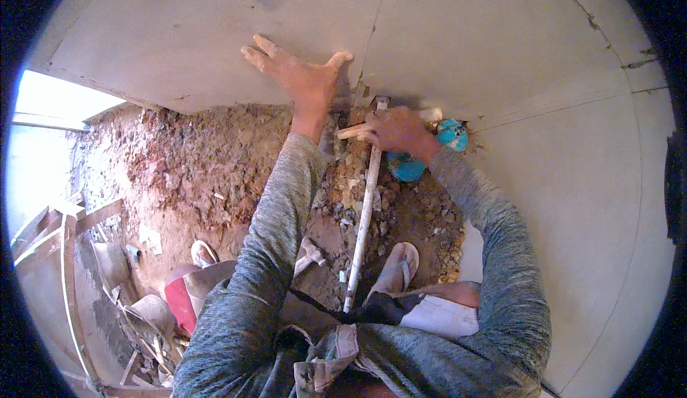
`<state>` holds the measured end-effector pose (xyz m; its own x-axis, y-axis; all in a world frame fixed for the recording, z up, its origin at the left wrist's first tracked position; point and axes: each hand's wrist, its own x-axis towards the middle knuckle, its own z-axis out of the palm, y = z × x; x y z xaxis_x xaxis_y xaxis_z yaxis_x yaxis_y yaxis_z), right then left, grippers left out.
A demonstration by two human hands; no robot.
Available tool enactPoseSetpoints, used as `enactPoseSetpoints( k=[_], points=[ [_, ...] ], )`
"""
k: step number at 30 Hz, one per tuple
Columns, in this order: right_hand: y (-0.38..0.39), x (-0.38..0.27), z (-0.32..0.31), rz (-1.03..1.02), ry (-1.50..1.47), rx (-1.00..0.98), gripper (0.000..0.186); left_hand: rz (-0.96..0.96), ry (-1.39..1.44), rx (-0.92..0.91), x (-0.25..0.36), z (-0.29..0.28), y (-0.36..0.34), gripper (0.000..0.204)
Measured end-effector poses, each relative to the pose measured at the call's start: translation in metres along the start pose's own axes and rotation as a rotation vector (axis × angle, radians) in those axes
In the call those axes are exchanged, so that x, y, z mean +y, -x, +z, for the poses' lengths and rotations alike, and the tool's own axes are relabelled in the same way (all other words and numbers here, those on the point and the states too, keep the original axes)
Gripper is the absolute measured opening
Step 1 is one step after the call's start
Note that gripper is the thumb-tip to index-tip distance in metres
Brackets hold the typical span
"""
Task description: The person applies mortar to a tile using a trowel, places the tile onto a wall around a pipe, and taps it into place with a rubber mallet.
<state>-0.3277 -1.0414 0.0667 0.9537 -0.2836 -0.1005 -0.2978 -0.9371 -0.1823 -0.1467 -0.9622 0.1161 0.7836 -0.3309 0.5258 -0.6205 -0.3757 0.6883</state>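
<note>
My left hand (304,83) is raised against the grey plastered wall (193,40), fingers and thumb spread, with pale dust on the fingertips. To its right, my right hand (401,129) is closed around the upper part of a long white pipe (363,226). The pipe slants from a small dark hole in the wall down toward my lap. A tan, stick-like shape juts left from the right hand; whether it is a finger or wood, I cannot tell. Two turquoise rounded objects (406,168) lie beside and below the right wrist.
A dusty hammer (309,256) lies on the ground left of the pipe. Loose soil and stones (193,154) bank against the wall's foot. My sandalled foot (401,265) stands right of the pipe. A wooden frame (68,283) and scrap pieces stand at the left.
</note>
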Motion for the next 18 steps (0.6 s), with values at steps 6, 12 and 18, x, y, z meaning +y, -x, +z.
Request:
enactPoseSetpoints(
  k=[6,12,18],
  points=[
    [-0.003,0.004,0.002,-0.065,0.021,0.088,0.028,0.014,0.026,0.024,-0.006,0.002,-0.001,0.150],
    [-0.010,0.017,0.005,-0.017,0.050,0.049,0.045,0.024,0.029,0.047,-0.009,0.002,-0.001,0.151],
    [-0.006,0.016,0.009,0.055,0.044,-0.118,0.045,0.018,0.060,0.020,0.004,-0.002,0.001,0.149]
  ],
)
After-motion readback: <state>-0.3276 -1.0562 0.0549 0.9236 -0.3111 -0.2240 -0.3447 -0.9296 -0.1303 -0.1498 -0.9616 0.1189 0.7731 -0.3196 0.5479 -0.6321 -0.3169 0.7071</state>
